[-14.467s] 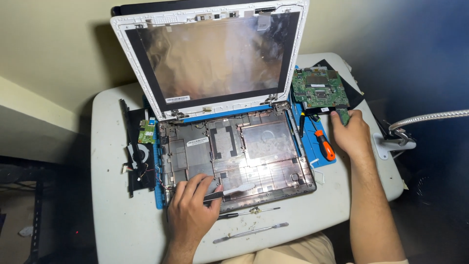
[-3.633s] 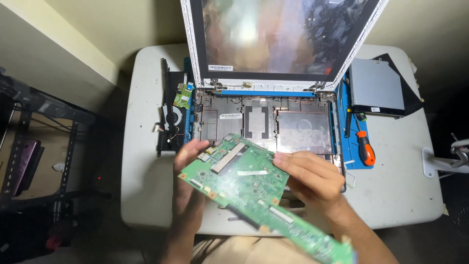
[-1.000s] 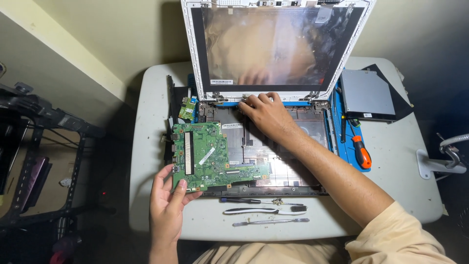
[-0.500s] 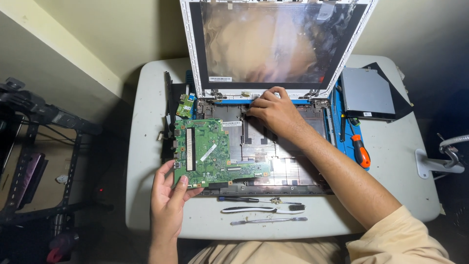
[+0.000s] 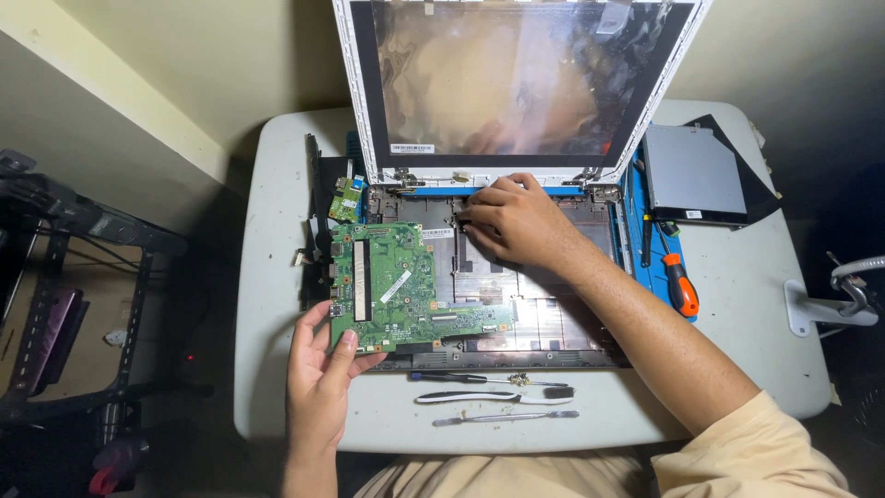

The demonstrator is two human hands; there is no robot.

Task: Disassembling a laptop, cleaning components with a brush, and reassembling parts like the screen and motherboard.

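On the far left, beside the table, a dark metal rack (image 5: 74, 277) stands in shadow. Next comes the white table (image 5: 277, 277), and along its left part a black strip-like part (image 5: 313, 212) lies lengthwise, with a small green daughter board (image 5: 346, 196) just beside it near the laptop's hinge. The left hand (image 5: 318, 369) comes up from the near edge, fingers spread fairly wide, thumb on top and fingers under the near left corner of the green motherboard (image 5: 392, 284), gripping it by that corner. The motherboard lies over the left part of the opened laptop base (image 5: 544, 318), roughly flat, its long tail running right along the near side of the base. In front of the base, on the table, a thin screwdriver (image 5: 461, 377), a black-and-white cable (image 5: 489, 397) and a flat metal pry tool (image 5: 507, 418) lie in a row, each roughly parallel to the table edge. The right hand (image 5: 516, 221) reaches across the base, fingers curled narrow and pressed down at the far edge of the base just under the hinge; whether the fingertips pinch anything I cannot tell. Above it the white-framed screen (image 5: 516, 83) stands upright. Right of the base a blue mat (image 5: 645, 240) shows, bearing an orange-handled screwdriver (image 5: 680, 284). Farther right a grey optical drive (image 5: 693, 175) lies on a black sheet, well apart from both hands.
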